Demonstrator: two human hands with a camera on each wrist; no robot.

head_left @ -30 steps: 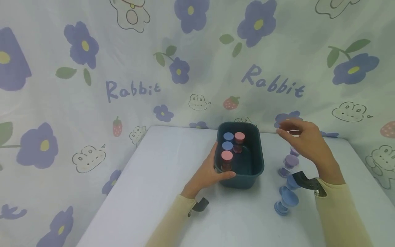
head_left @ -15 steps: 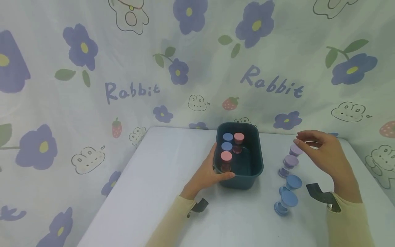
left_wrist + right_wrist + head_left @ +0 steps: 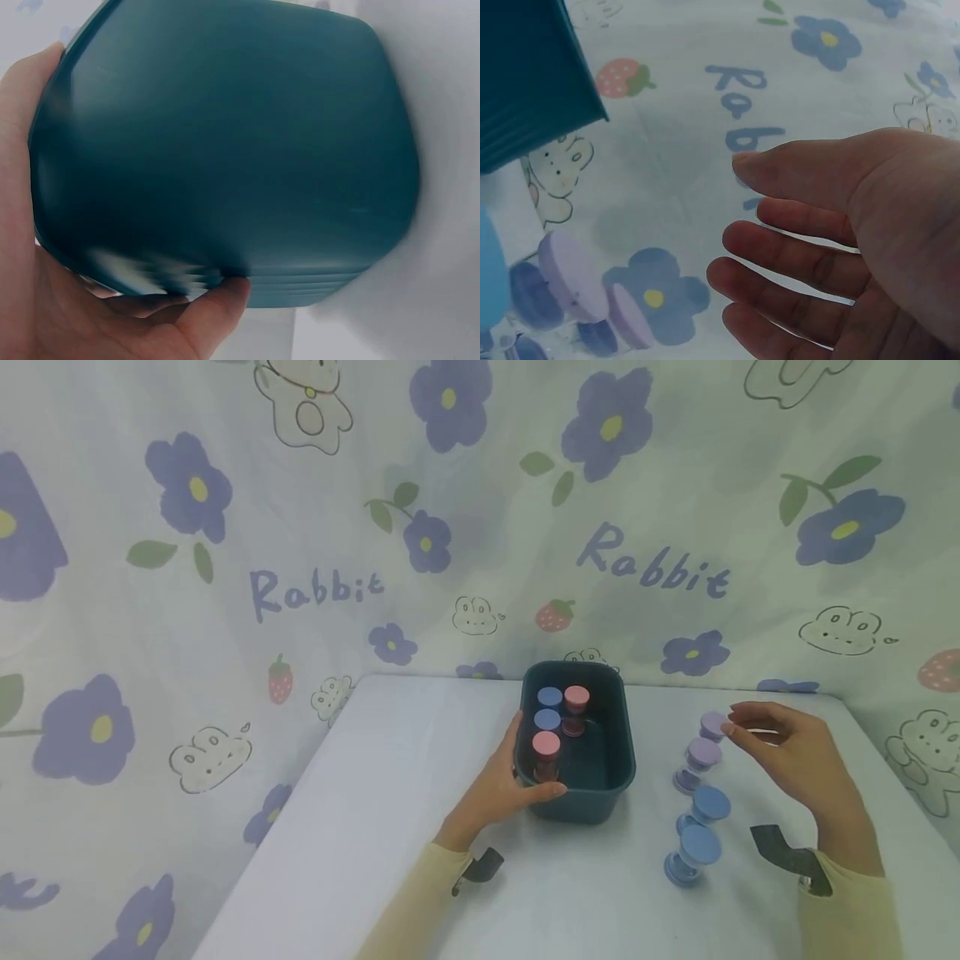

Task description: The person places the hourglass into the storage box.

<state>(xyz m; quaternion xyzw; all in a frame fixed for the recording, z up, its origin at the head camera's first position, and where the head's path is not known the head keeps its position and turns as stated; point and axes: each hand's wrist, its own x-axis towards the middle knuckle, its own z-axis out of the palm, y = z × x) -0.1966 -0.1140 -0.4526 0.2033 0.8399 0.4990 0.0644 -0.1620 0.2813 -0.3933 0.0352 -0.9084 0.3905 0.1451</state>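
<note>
My left hand (image 3: 491, 789) grips the dark teal plastic bin (image 3: 581, 806) at its near left corner, thumb over the front rim. In the left wrist view, fingers (image 3: 217, 315) curl against the ribbed side. Inside stand two pink-topped spool-shaped pieces (image 3: 546, 745) and two blue-topped ones (image 3: 550, 697). My right hand (image 3: 795, 756) hovers at the far purple-topped piece (image 3: 712, 725), fingertips right by its round top. In the right wrist view the thumb and fingers stand apart with nothing between them. A second purple piece (image 3: 703, 753) stands just nearer.
Two light blue spool-shaped pieces (image 3: 699, 845) stand in line with the purple ones, right of the bin. All rest on a white table (image 3: 337, 827). A patterned curtain (image 3: 480, 510) hangs right behind the table's back edge.
My right hand has moved right, away from near the bin, and down to the far purple piece. The left hand keeps its hold on the bin. The head view has tilted slightly.
</note>
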